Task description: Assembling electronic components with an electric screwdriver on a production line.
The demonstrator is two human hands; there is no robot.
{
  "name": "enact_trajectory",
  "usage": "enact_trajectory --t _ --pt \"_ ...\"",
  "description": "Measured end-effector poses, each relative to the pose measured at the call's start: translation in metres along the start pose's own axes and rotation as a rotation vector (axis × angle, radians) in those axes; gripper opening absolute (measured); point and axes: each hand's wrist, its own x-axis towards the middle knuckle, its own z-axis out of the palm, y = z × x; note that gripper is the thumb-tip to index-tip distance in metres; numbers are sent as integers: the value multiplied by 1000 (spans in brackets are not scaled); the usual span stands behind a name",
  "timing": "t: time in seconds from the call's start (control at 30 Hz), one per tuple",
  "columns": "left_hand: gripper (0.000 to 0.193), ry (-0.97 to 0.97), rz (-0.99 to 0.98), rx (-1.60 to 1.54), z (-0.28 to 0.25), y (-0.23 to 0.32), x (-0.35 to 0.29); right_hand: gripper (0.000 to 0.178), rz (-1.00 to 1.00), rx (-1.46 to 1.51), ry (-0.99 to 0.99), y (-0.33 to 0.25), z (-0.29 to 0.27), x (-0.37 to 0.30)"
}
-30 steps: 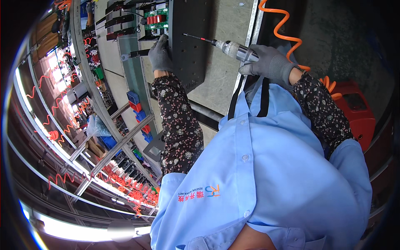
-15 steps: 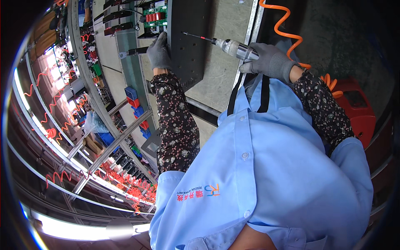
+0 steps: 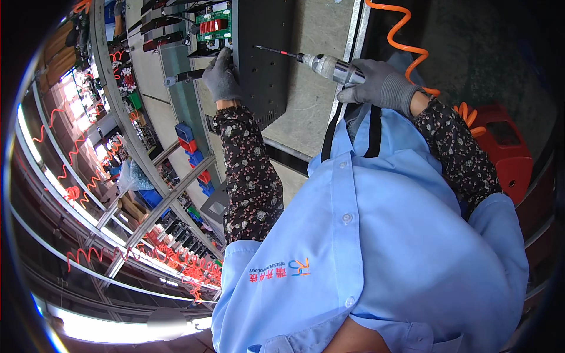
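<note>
My right hand (image 3: 376, 82), in a grey glove, is wrapped round the silver body of a power screwdriver (image 3: 332, 67). Its long thin bit points left, with the tip over a dark metal panel (image 3: 265, 76) dotted with small holes. Whether the tip touches the panel I cannot tell. At the panel's left edge is my left hand (image 3: 222, 77), also gloved, its fingers bent and close together. What its fingertips pinch, if anything, is hidden. Just beyond them lies a green circuit board (image 3: 213, 26) with red parts. A black bar with a grey end (image 3: 170, 81) sticks out left of that hand.
An orange coiled hose (image 3: 406, 35) hangs at the right, near my right wrist. Behind my right arm stands a red machine (image 3: 503, 147). Blue and red bins (image 3: 187, 138) sit left of my left forearm, by a metal frame (image 3: 170, 194).
The board, the panel's left edge and my left hand sit slightly farther left in the picture. My left hand's fingers look a little more bent. The screwdriver stays over the panel.
</note>
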Motion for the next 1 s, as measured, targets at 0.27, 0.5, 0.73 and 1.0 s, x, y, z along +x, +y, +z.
enact_trajectory --t 0.27,0.5,0.73,1.0 --pt "17 14 -42 -75 -1 -4 4 60 -19 -26 36 0 2 0" --pt "17 26 -47 -73 -6 -6 5 57 44 -71 -19 -18 -10 2" --pt "17 43 -94 -41 -5 -4 -2 58 50 -143 15 -23 -8 0" --pt "20 56 -99 34 -6 -4 -3 59 64 -148 8 -27 -7 0"
